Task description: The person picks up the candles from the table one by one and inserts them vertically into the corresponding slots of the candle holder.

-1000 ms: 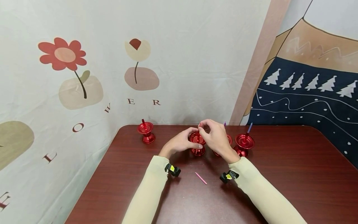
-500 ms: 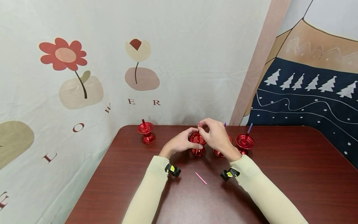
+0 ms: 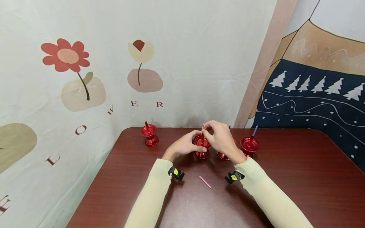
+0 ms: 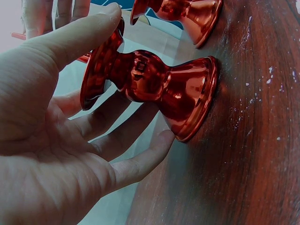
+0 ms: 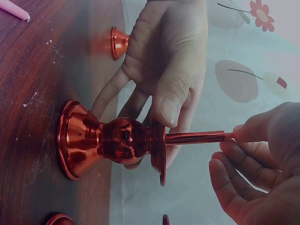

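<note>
My left hand point(image 3: 183, 144) grips a shiny red metal candle holder point(image 4: 145, 77) that stands upright on the table. Its thumb lies over the rim of the dish, and the other fingers reach round the far side of the stem. A thin tube point(image 5: 194, 137) rises from the dish. At the tube's top, the thumb and fingers of my right hand point(image 3: 220, 137) pinch a slim pink candle point(image 5: 228, 135). Only a short bit of that candle shows between tube and fingertips in the right wrist view; the fingers hide much of the rest.
A loose pink candle point(image 3: 205, 182) lies on the brown table point(image 3: 137, 190) between my forearms. One red holder with a bare tube point(image 3: 148, 130) stands at the left. To the right are a holder with a lilac candle point(image 3: 255, 130) and another holder point(image 3: 223, 155), partly behind my right hand.
My right hand has shifted very slightly up and to the right at the tube's top. My left hand keeps its place on the candle holder.
</note>
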`<state>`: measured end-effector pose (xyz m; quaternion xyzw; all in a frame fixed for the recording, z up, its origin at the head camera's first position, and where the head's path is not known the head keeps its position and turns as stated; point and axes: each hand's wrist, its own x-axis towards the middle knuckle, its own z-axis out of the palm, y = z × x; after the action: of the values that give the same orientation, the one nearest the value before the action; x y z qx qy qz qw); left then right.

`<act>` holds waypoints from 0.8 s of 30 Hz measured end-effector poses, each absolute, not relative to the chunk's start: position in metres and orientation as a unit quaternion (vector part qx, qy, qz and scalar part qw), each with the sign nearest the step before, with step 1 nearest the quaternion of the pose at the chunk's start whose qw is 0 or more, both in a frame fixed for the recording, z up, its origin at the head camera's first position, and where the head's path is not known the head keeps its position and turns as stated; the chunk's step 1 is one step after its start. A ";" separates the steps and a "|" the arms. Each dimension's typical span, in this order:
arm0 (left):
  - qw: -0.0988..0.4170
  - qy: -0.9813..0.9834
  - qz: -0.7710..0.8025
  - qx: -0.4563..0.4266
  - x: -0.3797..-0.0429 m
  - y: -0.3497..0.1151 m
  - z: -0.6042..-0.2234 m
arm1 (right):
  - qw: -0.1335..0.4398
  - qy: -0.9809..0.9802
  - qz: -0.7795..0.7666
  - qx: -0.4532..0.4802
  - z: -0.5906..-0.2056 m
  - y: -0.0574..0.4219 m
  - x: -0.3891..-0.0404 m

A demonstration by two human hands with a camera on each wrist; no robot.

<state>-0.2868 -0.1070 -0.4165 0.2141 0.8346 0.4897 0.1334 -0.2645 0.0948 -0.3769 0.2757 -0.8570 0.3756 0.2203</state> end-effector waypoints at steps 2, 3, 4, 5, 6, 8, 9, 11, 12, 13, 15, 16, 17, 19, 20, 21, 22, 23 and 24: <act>0.133 0.835 0.488 0.214 -0.287 -0.107 -0.417 | 0.220 -0.857 0.376 0.274 -0.377 0.095 -0.265; 0.132 0.836 0.488 0.215 -0.287 -0.107 -0.416 | 0.220 -0.857 0.376 0.274 -0.377 0.094 -0.265; 0.132 0.836 0.488 0.215 -0.286 -0.107 -0.416 | 0.220 -0.857 0.376 0.275 -0.377 0.094 -0.265; 0.132 0.836 0.488 0.215 -0.286 -0.107 -0.416 | 0.220 -0.857 0.377 0.275 -0.377 0.094 -0.265; 0.132 0.835 0.488 0.216 -0.286 -0.107 -0.416 | 0.220 -0.856 0.377 0.276 -0.377 0.095 -0.265; 0.133 0.834 0.490 0.215 -0.286 -0.107 -0.417 | 0.219 -0.856 0.378 0.277 -0.378 0.095 -0.265; 0.133 0.834 0.491 0.215 -0.286 -0.107 -0.417 | 0.218 -0.856 0.379 0.277 -0.378 0.095 -0.265; 0.134 0.833 0.491 0.215 -0.286 -0.107 -0.417 | 0.218 -0.856 0.379 0.277 -0.378 0.096 -0.265; 0.134 0.833 0.492 0.214 -0.286 -0.107 -0.416 | 0.219 -0.856 0.379 0.276 -0.378 0.096 -0.265; 0.135 0.833 0.493 0.214 -0.286 -0.107 -0.416 | 0.219 -0.856 0.378 0.277 -0.378 0.096 -0.265; 0.135 0.831 0.495 0.215 -0.286 -0.107 -0.416 | 0.220 -0.855 0.378 0.278 -0.378 0.097 -0.266; 0.135 0.831 0.495 0.216 -0.286 -0.107 -0.416 | 0.221 -0.855 0.377 0.278 -0.378 0.097 -0.266; 0.135 0.830 0.496 0.217 -0.287 -0.107 -0.417 | 0.222 -0.855 0.376 0.280 -0.378 0.097 -0.266; 0.135 0.830 0.495 0.218 -0.287 -0.107 -0.417 | 0.223 -0.855 0.373 0.284 -0.378 0.097 -0.266; 0.135 0.831 0.495 0.217 -0.287 -0.107 -0.417 | 0.224 -0.854 0.372 0.286 -0.378 0.097 -0.266; 0.135 0.831 0.494 0.216 -0.287 -0.107 -0.417 | 0.224 -0.854 0.370 0.288 -0.378 0.097 -0.266; 0.135 0.832 0.493 0.216 -0.288 -0.107 -0.417 | 0.225 -0.854 0.368 0.291 -0.378 0.097 -0.266; 0.137 0.832 0.492 0.215 -0.287 -0.107 -0.417 | 0.225 -0.854 0.367 0.293 -0.377 0.097 -0.266; 0.137 0.833 0.491 0.214 -0.287 -0.107 -0.417 | 0.225 -0.854 0.365 0.295 -0.377 0.097 -0.266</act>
<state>-0.2872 -0.1072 -0.4167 0.2143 0.8332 0.4910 0.1375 -0.2657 0.0969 -0.3774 0.2952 -0.8538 0.3651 0.2248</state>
